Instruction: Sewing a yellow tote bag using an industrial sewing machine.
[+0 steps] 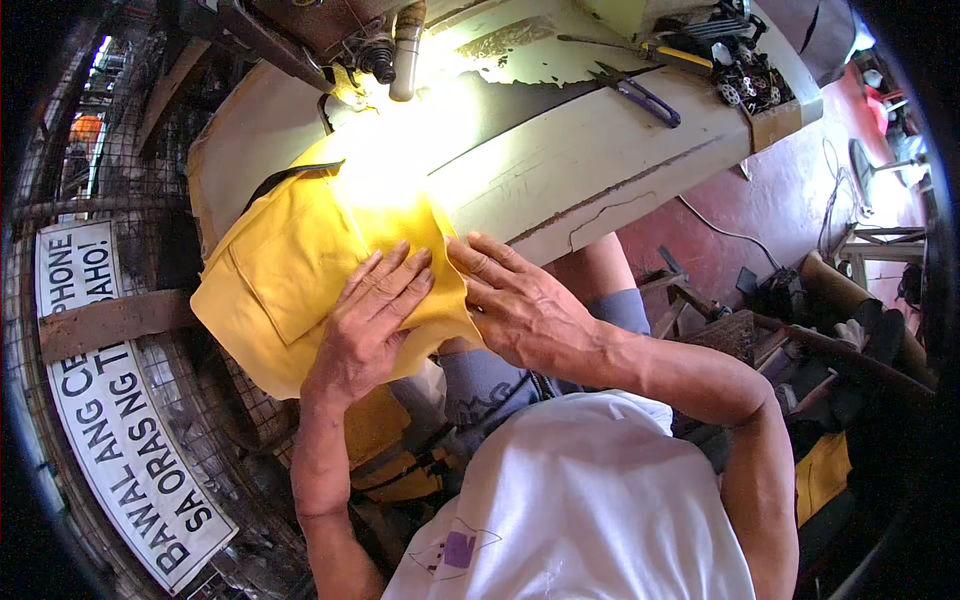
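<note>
A piece of yellow material (282, 262), perhaps leather, with stitched panels and a dark strip, lies at the near left of the sewing table, overhanging its edge under a bright machine lamp. My left hand (372, 320) rests on top of it, fingers stretched flat. Beside it, my right hand (530, 305) touches the right edge of the material, fingers extended and slightly bent; its thumb is hidden. A sewing machine head (350, 45) stands above the work, its needle area lost in glare.
The pale tabletop (590, 180) carries purple-handled scissors (650, 100), a yellow-handled tool (685, 57) and a tray of metal parts (745, 85). Wire mesh with a white sign (135, 460) borders the left. Cables (740, 230), wooden frames and rolled material (860, 325) lie at right.
</note>
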Motion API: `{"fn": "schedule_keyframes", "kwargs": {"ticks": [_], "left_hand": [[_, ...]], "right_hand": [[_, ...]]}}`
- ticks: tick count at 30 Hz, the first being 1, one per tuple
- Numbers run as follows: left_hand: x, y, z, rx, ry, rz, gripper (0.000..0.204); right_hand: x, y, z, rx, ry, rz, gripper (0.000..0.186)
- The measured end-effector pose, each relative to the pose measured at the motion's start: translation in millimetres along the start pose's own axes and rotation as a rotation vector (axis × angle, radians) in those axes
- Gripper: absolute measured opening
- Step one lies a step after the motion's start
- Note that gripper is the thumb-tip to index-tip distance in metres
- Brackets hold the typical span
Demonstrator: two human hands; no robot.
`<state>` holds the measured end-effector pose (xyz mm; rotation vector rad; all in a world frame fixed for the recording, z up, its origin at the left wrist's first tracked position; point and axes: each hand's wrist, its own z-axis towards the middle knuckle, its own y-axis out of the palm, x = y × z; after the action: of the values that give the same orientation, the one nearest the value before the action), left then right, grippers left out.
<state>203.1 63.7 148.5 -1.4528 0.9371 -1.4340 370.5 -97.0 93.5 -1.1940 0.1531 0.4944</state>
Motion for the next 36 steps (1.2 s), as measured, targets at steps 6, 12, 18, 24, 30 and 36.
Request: {"fn": "schedule_keyframes", "kwargs": {"ticks": [6, 12, 18, 24, 30, 36], "left_hand": [[4, -20, 3, -0.078, -0.001, -0.016, 0.054], [8, -16, 11, -0.140, -0.011, 0.020, 0.045], [10, -19, 12, -0.148, -0.009, 0.044, 0.043], [16, -20, 16, -0.124, -0.035, 0.073, 0.042], [-4, -21, 32, 0.005, -0.062, -0.045, 0.030], [-51, 13, 60, 0.340, -0.173, 0.289, 0.030]], "right_hand": [[-3, 6, -2, 0.202, 0.028, 0.058, 0.038], [2, 8, -14, 0.159, -0.059, 0.069, 0.041], [10, 12, -18, 0.278, -0.095, 0.177, 0.042], [12, 10, -10, 0.331, 0.097, 0.207, 0.049], [12, -9, 1, 0.140, -0.066, -0.045, 0.046], [8, -21, 11, -0.019, -0.129, -0.146, 0.042]]}}
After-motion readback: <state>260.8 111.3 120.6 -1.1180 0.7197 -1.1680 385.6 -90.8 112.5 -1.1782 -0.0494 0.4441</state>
